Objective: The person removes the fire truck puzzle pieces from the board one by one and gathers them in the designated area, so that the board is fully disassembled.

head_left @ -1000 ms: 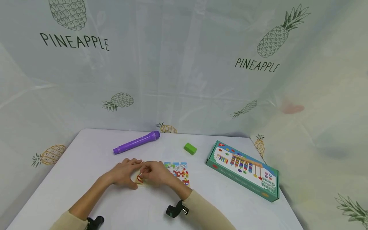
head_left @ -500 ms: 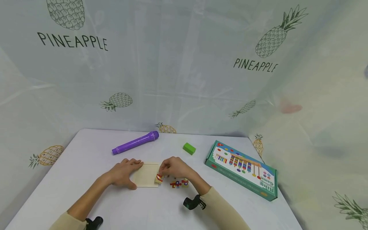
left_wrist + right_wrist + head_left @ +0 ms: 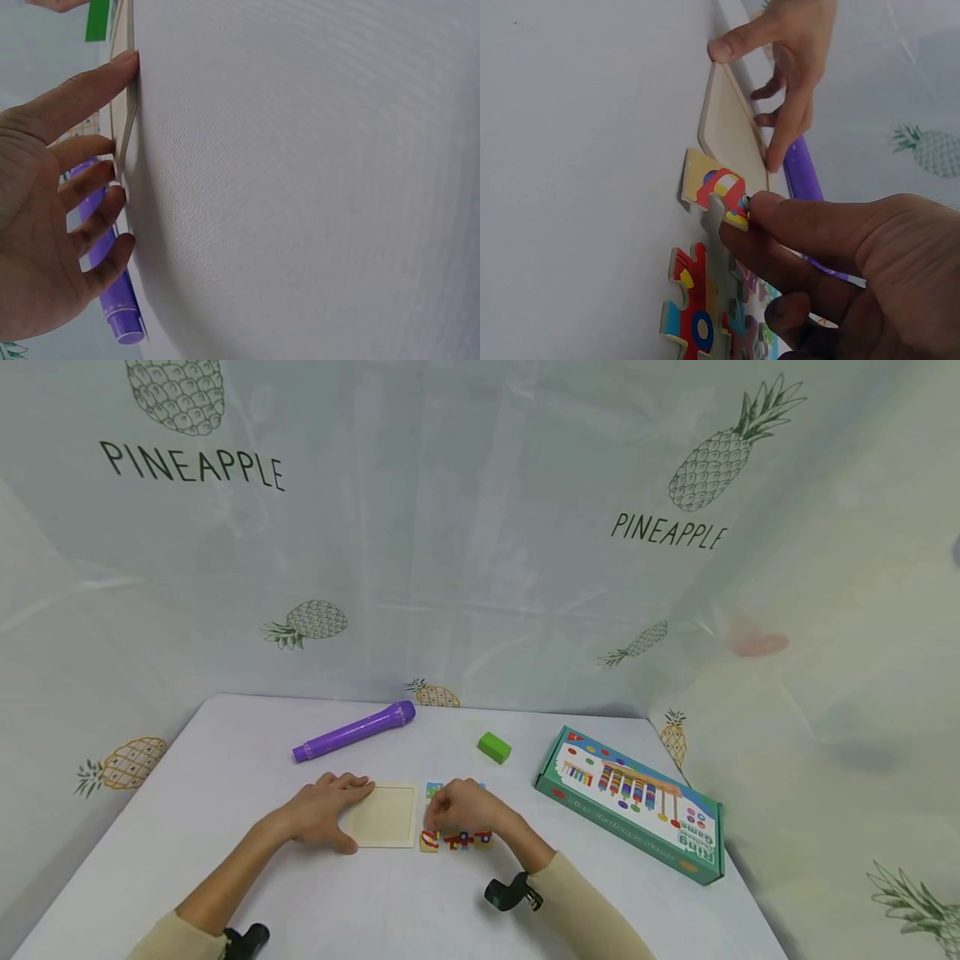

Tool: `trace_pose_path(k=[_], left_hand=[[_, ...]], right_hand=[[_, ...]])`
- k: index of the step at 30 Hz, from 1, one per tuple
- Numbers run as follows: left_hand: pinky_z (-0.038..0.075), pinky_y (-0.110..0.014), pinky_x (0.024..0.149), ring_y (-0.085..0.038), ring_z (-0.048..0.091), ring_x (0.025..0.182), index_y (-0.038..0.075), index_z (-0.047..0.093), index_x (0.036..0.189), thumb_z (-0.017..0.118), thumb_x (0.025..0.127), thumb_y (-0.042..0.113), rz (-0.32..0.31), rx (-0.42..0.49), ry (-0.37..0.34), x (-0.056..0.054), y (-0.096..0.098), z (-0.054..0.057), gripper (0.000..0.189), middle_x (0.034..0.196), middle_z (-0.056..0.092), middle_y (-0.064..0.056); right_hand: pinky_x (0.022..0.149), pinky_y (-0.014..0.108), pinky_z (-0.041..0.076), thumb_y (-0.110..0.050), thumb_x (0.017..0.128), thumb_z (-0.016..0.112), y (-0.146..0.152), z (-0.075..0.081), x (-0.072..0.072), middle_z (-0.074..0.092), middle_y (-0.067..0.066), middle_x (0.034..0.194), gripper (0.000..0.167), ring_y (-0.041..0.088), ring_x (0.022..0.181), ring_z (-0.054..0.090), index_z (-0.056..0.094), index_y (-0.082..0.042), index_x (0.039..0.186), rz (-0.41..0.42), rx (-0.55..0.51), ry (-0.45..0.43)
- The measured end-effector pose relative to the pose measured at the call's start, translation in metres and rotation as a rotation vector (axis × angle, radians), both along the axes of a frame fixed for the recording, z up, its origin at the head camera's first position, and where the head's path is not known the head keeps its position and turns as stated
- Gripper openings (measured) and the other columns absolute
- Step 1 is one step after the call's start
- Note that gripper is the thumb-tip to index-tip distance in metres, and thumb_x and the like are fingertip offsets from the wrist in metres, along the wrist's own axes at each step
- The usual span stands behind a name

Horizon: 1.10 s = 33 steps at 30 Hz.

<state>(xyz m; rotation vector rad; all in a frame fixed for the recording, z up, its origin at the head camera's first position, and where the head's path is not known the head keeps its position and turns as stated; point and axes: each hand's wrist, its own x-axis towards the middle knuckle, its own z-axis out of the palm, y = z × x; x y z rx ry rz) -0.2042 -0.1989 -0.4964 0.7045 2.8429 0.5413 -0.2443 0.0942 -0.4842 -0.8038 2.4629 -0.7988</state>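
My left hand [image 3: 321,814] rests at the left edge of a shallow wooden puzzle tray [image 3: 384,817], bare inside. Its thumb and index finger touch the tray's edges at two corners, and the other fingers are spread. Just right of the tray, my right hand [image 3: 467,807] pinches a jigsaw piece [image 3: 721,185] with a red vehicle picture between thumb and index finger. The piece sits close to the table beside the tray's right edge. Other jigsaw pieces [image 3: 694,304] lie under and beside the right hand, which partly hides them in the head view.
A purple toy microphone [image 3: 354,732] lies behind the left hand. Beyond the pieces is a green block [image 3: 494,747]. On the right lies a green toy box [image 3: 630,804]. A pineapple-print curtain [image 3: 465,568] hangs behind the white table [image 3: 360,902].
My right hand has lifted the red-vehicle piece out of the tray and carried it right, down beside the other pieces. The left hand has stayed at the tray.
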Motion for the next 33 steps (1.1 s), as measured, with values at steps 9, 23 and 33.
trace_pose_path(k=[9, 23, 33], left_hand=[[0.044, -0.062, 0.092, -0.036, 0.047, 0.122, 0.006, 0.050, 0.148, 0.090, 0.067, 0.041, -0.004, 0.002, 0.002, -0.0004, 0.0007, -0.0008, 0.097, 0.148, 0.049, -0.013], [0.044, -0.061, 0.091, -0.036, 0.047, 0.122, 0.006, 0.049, 0.148, 0.090, 0.067, 0.041, -0.008, 0.005, 0.006, -0.0003, 0.0012, -0.0005, 0.097, 0.149, 0.048, -0.014], [0.044, -0.060, 0.091, -0.036, 0.047, 0.122, 0.005, 0.049, 0.148, 0.090, 0.067, 0.040, -0.014, 0.000, 0.008, -0.0009, 0.0012, -0.0005, 0.097, 0.149, 0.048, -0.014]], right_hand=[[0.061, 0.020, 0.048, -0.019, 0.091, 0.075, 0.0007, -0.0016, 0.0007, 0.066, -0.013, 0.074, 0.007, 0.002, 0.065, 0.055, 0.074, -0.019, 0.084, 0.024, 0.032, 0.037], [0.062, 0.020, 0.048, -0.020, 0.091, 0.075, 0.0023, -0.0022, -0.0001, 0.065, -0.015, 0.074, 0.006, 0.001, 0.066, 0.055, 0.074, -0.019, 0.084, 0.026, 0.045, 0.061], [0.063, 0.019, 0.048, -0.019, 0.090, 0.076, 0.0030, -0.0060, -0.0016, 0.065, -0.016, 0.074, 0.006, 0.001, 0.065, 0.056, 0.074, -0.020, 0.084, 0.033, 0.049, 0.070]])
